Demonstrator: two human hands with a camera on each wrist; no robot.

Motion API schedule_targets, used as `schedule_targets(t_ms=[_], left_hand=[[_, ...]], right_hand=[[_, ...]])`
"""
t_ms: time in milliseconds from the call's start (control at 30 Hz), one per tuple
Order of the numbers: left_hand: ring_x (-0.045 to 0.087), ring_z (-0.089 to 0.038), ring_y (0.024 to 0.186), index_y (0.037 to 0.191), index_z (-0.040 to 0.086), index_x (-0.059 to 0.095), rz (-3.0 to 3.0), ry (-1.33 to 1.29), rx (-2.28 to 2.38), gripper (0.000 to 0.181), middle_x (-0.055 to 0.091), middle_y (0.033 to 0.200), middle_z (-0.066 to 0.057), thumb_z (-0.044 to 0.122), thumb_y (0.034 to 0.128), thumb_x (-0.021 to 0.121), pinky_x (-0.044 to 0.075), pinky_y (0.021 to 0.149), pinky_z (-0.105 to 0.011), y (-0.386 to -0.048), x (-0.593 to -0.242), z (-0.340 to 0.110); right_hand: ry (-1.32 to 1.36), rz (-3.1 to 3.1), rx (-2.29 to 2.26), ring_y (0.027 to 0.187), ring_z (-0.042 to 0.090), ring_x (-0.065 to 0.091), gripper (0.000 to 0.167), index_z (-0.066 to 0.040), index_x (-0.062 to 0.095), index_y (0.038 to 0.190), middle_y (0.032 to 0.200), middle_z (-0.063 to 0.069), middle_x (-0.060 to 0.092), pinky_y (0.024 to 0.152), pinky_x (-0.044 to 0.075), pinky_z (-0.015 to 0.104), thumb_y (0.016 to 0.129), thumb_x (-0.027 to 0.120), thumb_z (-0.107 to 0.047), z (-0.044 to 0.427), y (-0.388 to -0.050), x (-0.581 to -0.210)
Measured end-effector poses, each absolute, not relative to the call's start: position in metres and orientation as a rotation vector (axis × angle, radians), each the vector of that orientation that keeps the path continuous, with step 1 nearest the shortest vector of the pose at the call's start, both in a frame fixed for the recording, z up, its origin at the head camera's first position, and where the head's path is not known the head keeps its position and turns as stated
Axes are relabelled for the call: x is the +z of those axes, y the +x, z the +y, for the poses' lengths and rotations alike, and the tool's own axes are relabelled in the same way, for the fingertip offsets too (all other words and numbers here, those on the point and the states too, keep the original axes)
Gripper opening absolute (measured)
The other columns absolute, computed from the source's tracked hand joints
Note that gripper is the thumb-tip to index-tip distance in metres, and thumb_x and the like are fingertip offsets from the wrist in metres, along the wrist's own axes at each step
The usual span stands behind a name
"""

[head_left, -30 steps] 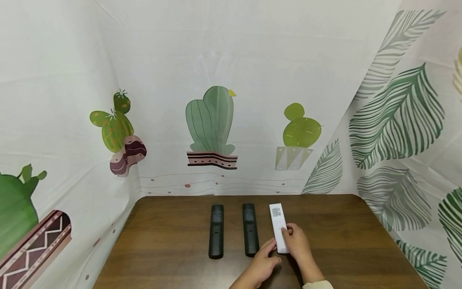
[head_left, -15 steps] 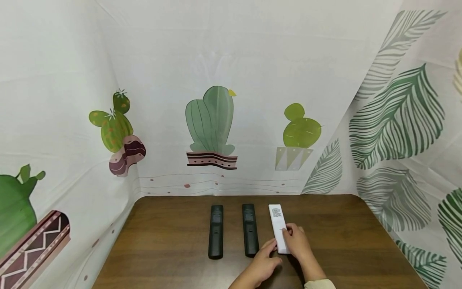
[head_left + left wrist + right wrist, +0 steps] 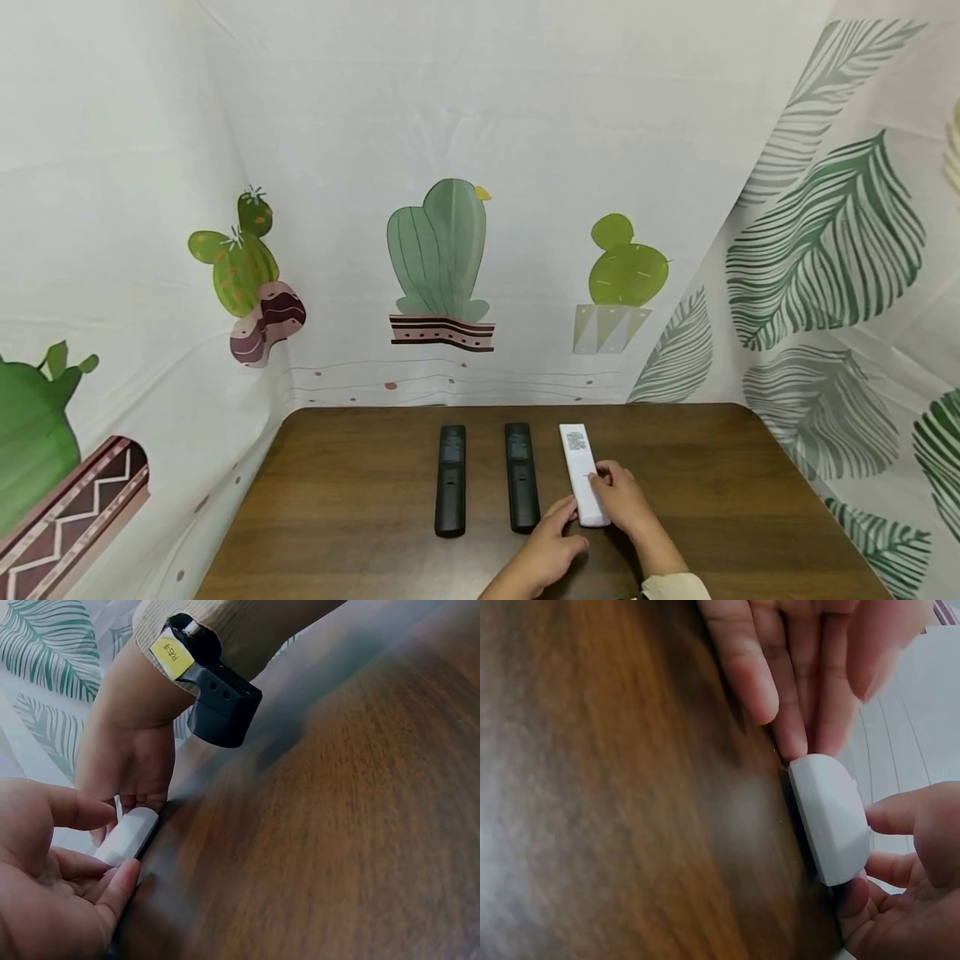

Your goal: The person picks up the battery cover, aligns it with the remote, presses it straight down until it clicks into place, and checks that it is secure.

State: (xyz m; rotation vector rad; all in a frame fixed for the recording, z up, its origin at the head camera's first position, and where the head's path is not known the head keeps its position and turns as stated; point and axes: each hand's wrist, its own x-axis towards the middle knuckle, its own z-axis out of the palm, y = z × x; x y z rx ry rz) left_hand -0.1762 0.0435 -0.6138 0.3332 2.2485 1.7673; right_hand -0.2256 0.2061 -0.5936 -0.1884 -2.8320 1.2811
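Observation:
A white remote control (image 3: 582, 479) lies back side up on the brown table, slightly slanted, with a printed code label near its far end. My right hand (image 3: 622, 498) holds its right side, thumb on top and fingers along the edge. My left hand (image 3: 546, 546) touches its left edge with the fingertips, the fingers fairly straight. In the right wrist view the near end of the white remote (image 3: 832, 817) shows between both hands. To its left lie two black remotes, one in the middle (image 3: 521, 479) and one farther left (image 3: 450, 483), both back side up.
The wooden table (image 3: 337, 500) has rounded far corners and meets a white cloth backdrop (image 3: 525, 167) printed with cacti and leaves. A black wrist camera (image 3: 221, 705) sits on the right sleeve and hangs over the table.
The near end of the white remote has shifted very slightly to the right, with the right hand on it. The left hand and the black remotes look almost unmoved.

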Motion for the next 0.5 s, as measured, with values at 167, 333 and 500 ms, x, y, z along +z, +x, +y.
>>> schedule_targets(t_ms=[167,333,500], left_hand=[[0.051,-0.015,0.132,0.146,-0.003,0.049,2.272,0.348,1.758,0.071,0.049,0.153,-0.008,0.008,0.0789,0.069,0.036,0.111,-0.022,-0.1770,-0.6174,0.0444],[0.052,-0.013,0.129,0.145,-0.003,0.051,2.266,0.344,1.759,0.069,0.050,0.151,-0.008,0.009,0.0793,0.069,0.036,0.109,-0.021,-0.1775,-0.6176,0.0438],[0.052,-0.014,0.130,0.144,-0.003,0.051,2.270,0.351,1.754,0.068,0.050,0.152,-0.008,0.009,0.0796,0.069,0.036,0.110,-0.021,-0.1778,-0.6164,0.0423]], right_hand=[[-0.184,-2.826,1.297,0.085,0.021,0.052,0.035,0.007,0.060,0.123,0.091,0.012,0.055,0.071,0.041,0.030,0.098,0.057,-0.018,0.2067,-0.2259,-0.5944],[-0.190,-2.822,1.312,0.086,0.022,0.052,0.034,0.007,0.059,0.123,0.092,0.012,0.054,0.073,0.041,0.030,0.098,0.057,-0.016,0.2081,-0.2267,-0.5969],[-0.179,-2.826,1.334,0.086,0.021,0.051,0.036,0.008,0.059,0.124,0.092,0.012,0.053,0.073,0.040,0.031,0.098,0.058,-0.017,0.2088,-0.2272,-0.5952]])
